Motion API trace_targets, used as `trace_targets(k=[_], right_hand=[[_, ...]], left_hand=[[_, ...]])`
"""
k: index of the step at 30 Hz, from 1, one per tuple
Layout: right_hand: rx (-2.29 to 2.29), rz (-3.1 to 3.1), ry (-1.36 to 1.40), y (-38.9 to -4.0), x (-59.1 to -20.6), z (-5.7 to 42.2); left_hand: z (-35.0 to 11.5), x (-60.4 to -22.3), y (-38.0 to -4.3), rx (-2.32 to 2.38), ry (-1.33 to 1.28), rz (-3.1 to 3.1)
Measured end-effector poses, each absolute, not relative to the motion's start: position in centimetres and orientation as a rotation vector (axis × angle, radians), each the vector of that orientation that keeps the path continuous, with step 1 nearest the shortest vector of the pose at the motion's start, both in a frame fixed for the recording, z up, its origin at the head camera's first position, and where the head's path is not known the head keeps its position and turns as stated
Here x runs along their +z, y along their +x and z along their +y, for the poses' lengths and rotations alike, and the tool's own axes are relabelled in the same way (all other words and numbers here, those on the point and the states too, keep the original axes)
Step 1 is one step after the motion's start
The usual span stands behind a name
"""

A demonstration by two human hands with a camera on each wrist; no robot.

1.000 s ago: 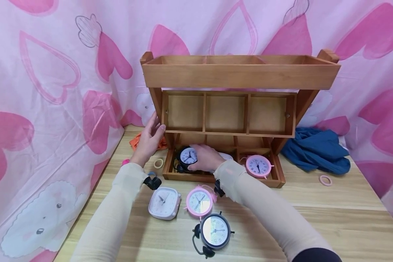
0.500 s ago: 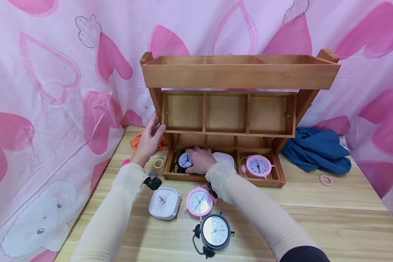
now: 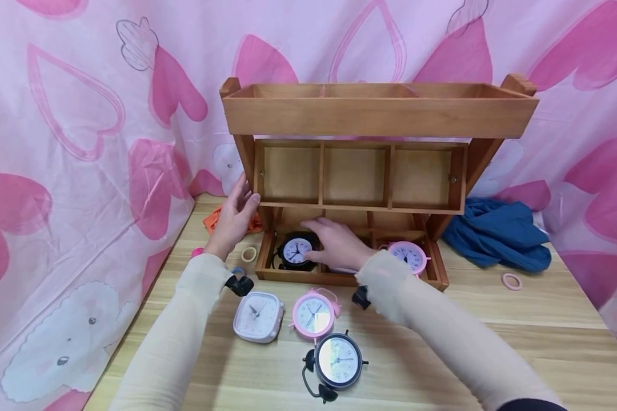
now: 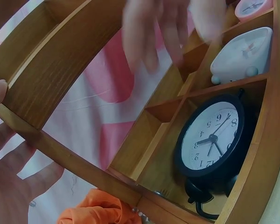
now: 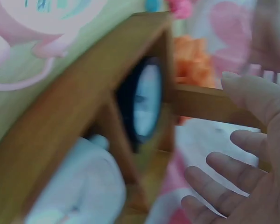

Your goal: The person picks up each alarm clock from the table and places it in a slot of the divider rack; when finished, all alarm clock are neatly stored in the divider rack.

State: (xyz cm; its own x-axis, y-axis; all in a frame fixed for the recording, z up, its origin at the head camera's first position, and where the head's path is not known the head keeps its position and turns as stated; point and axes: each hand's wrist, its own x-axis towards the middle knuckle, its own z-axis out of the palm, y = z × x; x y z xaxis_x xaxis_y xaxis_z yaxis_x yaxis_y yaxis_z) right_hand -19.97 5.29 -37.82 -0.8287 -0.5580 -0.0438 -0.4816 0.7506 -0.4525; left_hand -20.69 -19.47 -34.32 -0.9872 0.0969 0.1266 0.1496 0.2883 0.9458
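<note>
Settling the black alarm clock [image 3: 296,251] in the bottom-left compartment [image 4: 161,175] appears the step in hand: left hand [image 3: 233,221] grips the shelf [image 3: 380,118], right hand [image 3: 341,244] hovers nearby, fingers loose, empty. The next move likely calls for lifting clear.

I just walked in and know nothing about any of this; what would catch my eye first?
Probably the tiered brown wooden rack, standing mid-picture before a pink heart-patterned cloth backdrop. Next, three clocks in front of it: a squarish white clock, a round pink clock and a round black twin-bell clock. Then the bare right hand, near another round black clock in the rack's bottom-left compartment.
</note>
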Motion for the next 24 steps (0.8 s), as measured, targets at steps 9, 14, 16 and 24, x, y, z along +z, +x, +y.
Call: trace_targets(k=[9,14,16,24], right_hand=[[-0.841,2.765,-0.916,-14.4,-36.3,10.8],[-0.859,2.728,-0.954,-10.6,-37.9,12.7],[-0.858,2.702,-0.942,-9.2,-38.6,13.2],[-0.869,2.551,-0.805,-5.5,-42.1,13.9]], left_hand=[[-19.5,-34.3,-20.7,-1.831,-0.237,-2.492],[-19.6,-34.4,-20.6,-1.837,-0.231,-2.497],[-19.7,-34.5,-20.6,-1.834,-0.214,-2.502],[-19.7,-34.3,-20.5,-1.844,-0.189,-2.509]])
